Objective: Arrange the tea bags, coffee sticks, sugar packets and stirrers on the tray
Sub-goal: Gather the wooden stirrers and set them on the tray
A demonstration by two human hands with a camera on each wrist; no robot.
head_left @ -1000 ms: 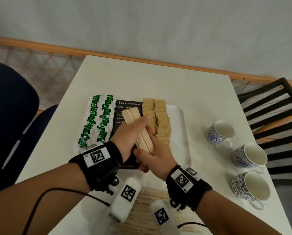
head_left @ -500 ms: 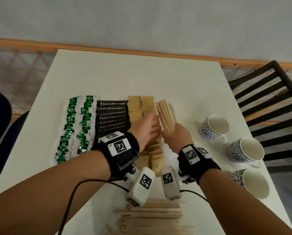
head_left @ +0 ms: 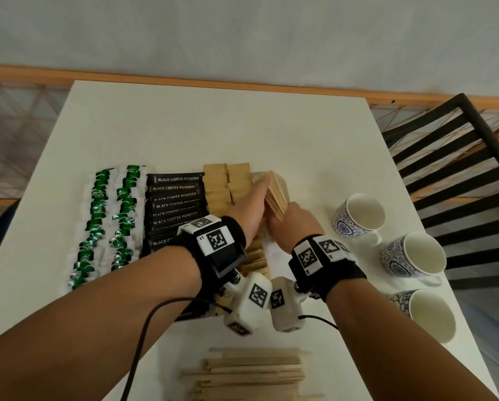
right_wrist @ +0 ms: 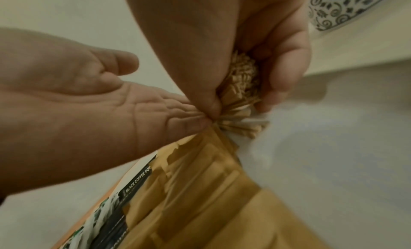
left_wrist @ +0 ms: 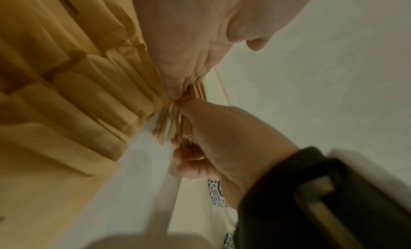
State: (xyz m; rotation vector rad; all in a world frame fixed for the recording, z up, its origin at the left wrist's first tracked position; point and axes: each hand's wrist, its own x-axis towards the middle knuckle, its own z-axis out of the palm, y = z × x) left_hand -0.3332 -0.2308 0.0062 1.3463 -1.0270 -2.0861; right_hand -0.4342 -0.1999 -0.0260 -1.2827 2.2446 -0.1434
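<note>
Stirrers: loose pile (head_left: 251, 374) on bench (head_left: 213, 125) nearest the person, not yet placed. Right hand (head_left: 296, 224) grips near end of stirrer bundle (head_left: 276, 195), fingers (right_wrist: 286, 63) curled round it. Left hand (head_left: 249, 211) flat, fingers straight against bundle's left side. Bundle's long axis runs away from the person, at tray's right strip beside sugar packets (head_left: 228, 183). Coffee sticks (head_left: 175, 198), tea bags (head_left: 109, 215) further left.

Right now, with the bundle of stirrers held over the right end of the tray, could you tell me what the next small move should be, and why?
Probably lower the bundle of stirrers flat onto the bare strip of tray beside the sugar packets and let go. The right hand grips its near end, the left hand lies flat against its side, and that strip looks like the only free space.
</note>
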